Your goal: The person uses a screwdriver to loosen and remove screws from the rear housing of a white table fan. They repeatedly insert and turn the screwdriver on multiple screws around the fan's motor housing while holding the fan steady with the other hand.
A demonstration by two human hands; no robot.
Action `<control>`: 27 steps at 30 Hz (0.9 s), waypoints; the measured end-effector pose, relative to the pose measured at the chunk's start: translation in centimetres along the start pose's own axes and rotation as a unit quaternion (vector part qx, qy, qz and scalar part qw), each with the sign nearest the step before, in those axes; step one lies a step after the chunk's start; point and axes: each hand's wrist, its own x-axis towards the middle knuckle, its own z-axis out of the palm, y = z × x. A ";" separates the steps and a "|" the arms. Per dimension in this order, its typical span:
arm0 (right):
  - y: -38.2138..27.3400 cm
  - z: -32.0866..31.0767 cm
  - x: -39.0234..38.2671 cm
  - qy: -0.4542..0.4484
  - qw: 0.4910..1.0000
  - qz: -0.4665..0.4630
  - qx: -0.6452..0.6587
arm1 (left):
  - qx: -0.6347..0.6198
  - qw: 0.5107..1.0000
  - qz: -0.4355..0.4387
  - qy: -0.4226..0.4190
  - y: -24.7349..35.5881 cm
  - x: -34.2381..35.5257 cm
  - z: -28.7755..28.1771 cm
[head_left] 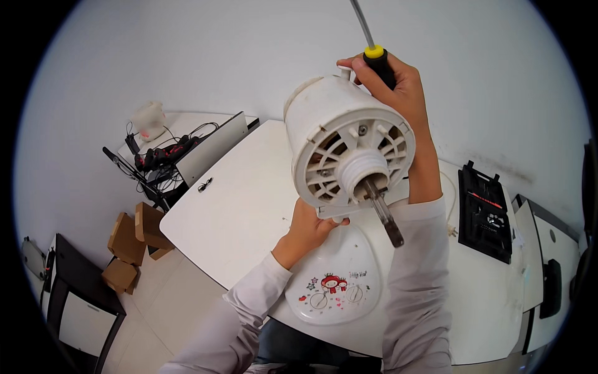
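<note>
A white fan motor housing (349,143) is held up over the table, its round vented front and metal shaft (382,212) tilted toward me. My left hand (306,229) is closed around its lower part, with some fingers hidden behind it. My right hand (402,84) is at the top, gripping a screwdriver (380,67) with a black and yellow handle, its blade pointing up. The thumb and forefinger of that hand also touch a small white knob (345,73) on the housing. Below is the fan's white rounded base (336,308), printed with cartoon figures.
A black tool case (484,212) lies open on the right of the white table (230,218). A small black cable (205,184) lies at the left. Cardboard boxes (129,243) stand on the floor, and another desk with tangled cables (168,149) is beyond. A wall rises behind.
</note>
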 end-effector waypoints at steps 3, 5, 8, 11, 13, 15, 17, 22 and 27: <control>0.1 -0.4 -1.0 -0.016 0.999 0.019 -0.021 | 0.000 0.998 -0.060 -0.005 0.3 -0.2 -0.6; -1.0 -0.5 -2.2 0.005 0.999 0.054 -0.005 | 0.018 0.996 -0.088 -0.011 0.6 -0.3 -0.7; -2.5 -0.5 -5.0 0.068 0.994 0.069 0.059 | 0.082 0.996 -0.043 0.000 -0.4 -1.2 -1.1; -3.0 0.0 -7.5 0.094 0.976 0.093 0.171 | -0.025 0.995 -0.002 0.094 0.6 -1.4 -0.7; -2.9 -0.7 -8.9 0.046 0.964 0.120 0.234 | -0.089 0.983 0.042 0.152 2.3 -0.7 -0.8; -3.0 -0.3 -10.0 0.040 0.973 0.115 0.196 | -0.065 0.979 0.083 0.173 3.5 0.5 -1.4; -3.1 -0.3 -10.6 0.038 0.978 0.114 0.171 | -0.016 0.976 0.129 0.177 4.0 1.6 -2.0; -3.0 0.6 -11.2 0.068 0.975 0.115 0.176 | -0.045 0.975 0.162 0.144 4.8 4.6 -2.4; -2.9 0.5 -11.6 0.073 0.973 0.126 0.180 | -0.123 0.972 0.154 0.125 5.6 4.5 -2.2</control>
